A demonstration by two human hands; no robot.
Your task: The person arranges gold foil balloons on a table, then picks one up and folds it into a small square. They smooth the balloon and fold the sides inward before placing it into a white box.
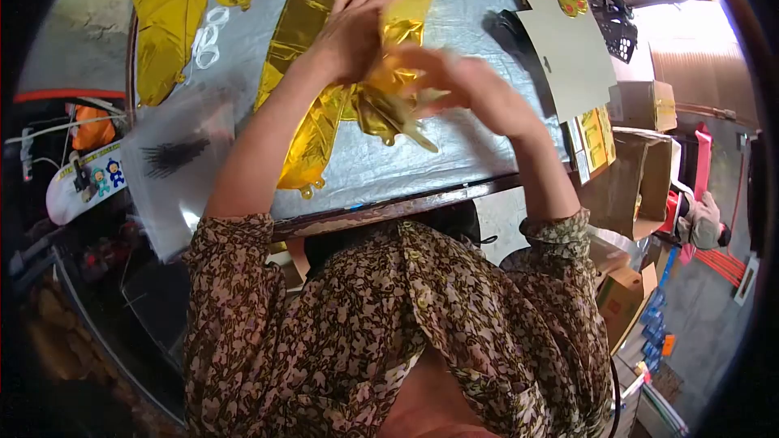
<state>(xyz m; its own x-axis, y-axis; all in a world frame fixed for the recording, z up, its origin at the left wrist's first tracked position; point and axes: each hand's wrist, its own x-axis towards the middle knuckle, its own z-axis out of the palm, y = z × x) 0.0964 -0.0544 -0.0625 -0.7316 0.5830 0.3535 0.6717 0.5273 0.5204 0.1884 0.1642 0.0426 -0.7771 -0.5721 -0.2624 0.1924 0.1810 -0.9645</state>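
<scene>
Gold foil balloons, flat and shiny, lie over the silver-covered table [365,174]. My left hand [353,36] is closed on a folded piece of gold foil [403,28] near the top middle. Just to its right, my right hand [479,89] is blurred by motion beside the same foil, and its fingertips cannot be made out clearly. A crumpled gold foil part [377,118] hangs below both hands. Under my left forearm a flat gold balloon [308,154] reaches toward the table's front edge.
More gold foil [166,28] and a white cord bundle [209,39] lie at the left, above a clear plastic bag [174,158] with dark thin pieces. An open cardboard flap [564,57] stands at the right, near cardboard boxes [625,178]. Farther right is another person [699,223].
</scene>
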